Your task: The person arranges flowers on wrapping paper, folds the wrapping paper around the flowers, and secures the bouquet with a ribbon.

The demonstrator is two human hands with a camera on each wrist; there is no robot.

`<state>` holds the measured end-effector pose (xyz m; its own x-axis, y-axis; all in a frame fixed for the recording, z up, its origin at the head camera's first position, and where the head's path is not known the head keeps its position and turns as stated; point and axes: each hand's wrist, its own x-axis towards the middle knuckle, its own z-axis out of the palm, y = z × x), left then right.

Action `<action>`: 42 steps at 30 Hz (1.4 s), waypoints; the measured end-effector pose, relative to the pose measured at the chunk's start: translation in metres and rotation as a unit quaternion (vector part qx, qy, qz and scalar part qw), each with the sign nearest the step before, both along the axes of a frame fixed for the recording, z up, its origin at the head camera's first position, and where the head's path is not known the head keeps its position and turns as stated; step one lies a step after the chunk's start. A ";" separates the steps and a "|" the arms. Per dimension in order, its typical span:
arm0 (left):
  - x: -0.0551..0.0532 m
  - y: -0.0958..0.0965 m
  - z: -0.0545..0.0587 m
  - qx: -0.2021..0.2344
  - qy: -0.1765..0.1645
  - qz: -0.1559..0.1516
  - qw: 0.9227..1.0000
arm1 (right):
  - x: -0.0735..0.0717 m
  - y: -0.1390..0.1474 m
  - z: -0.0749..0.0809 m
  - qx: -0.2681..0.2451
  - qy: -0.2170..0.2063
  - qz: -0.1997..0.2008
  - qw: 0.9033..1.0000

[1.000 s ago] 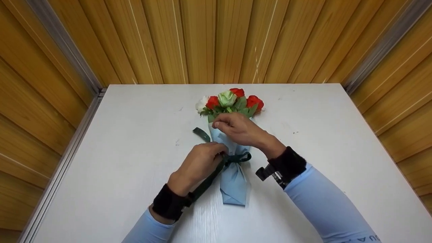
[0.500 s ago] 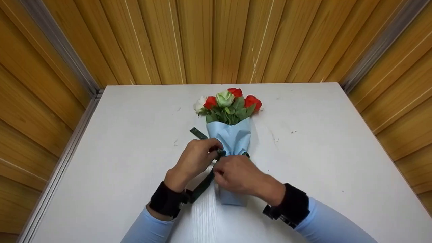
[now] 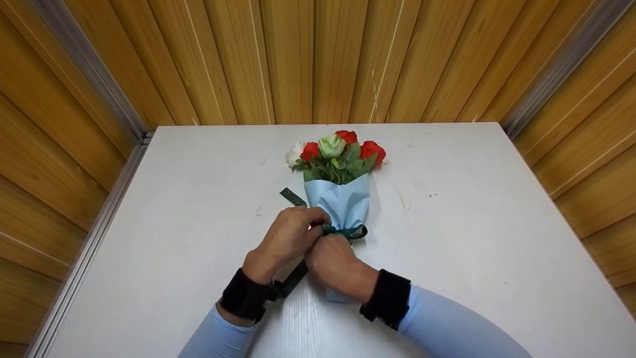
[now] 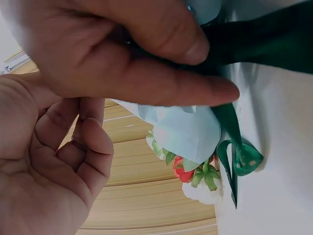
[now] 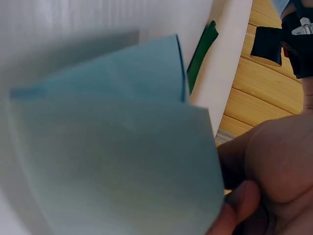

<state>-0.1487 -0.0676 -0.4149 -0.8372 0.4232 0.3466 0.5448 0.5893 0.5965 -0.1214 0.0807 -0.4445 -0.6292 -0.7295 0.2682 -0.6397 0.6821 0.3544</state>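
A bouquet of red, white and pale green flowers lies on the table, its stems in light blue wrapping paper. Around the paper's waist runs a dark green ribbon, with a loop at the right and a loose end at the left. My left hand pinches the ribbon just left of the knot. Close below it my right hand lies across the lower paper; its thumb and a finger pinch the ribbon in the left wrist view. The lower wrap fills much of the right wrist view.
The white table extends on both sides of the bouquet. Wood-patterned panels stand behind and beside it, with metal rails at the corners. A ribbon tail hangs by my left wrist.
My right hand has come down from over the top of the paper to the ribbon, then slid a little left beneath the knot. My left hand has barely moved.
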 end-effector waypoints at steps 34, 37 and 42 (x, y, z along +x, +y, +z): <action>-0.001 -0.003 -0.001 -0.018 0.012 0.013 1.000 | 0.011 0.042 0.021 -0.457 -0.432 -0.024 0.777; -0.001 -0.004 -0.001 -0.018 0.014 0.016 1.000 | 0.017 0.032 0.016 -0.453 -0.499 0.033 0.738; -0.002 -0.005 -0.001 -0.009 0.009 0.013 1.000 | 0.021 0.022 0.016 -0.460 -0.542 0.037 0.702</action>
<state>-0.1504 -0.0729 -0.4163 -0.8414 0.4079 0.3544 0.5401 0.6141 0.5755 -0.1000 0.1026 -0.4282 -0.7972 -0.6024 0.0411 -0.2395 0.2530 -0.9373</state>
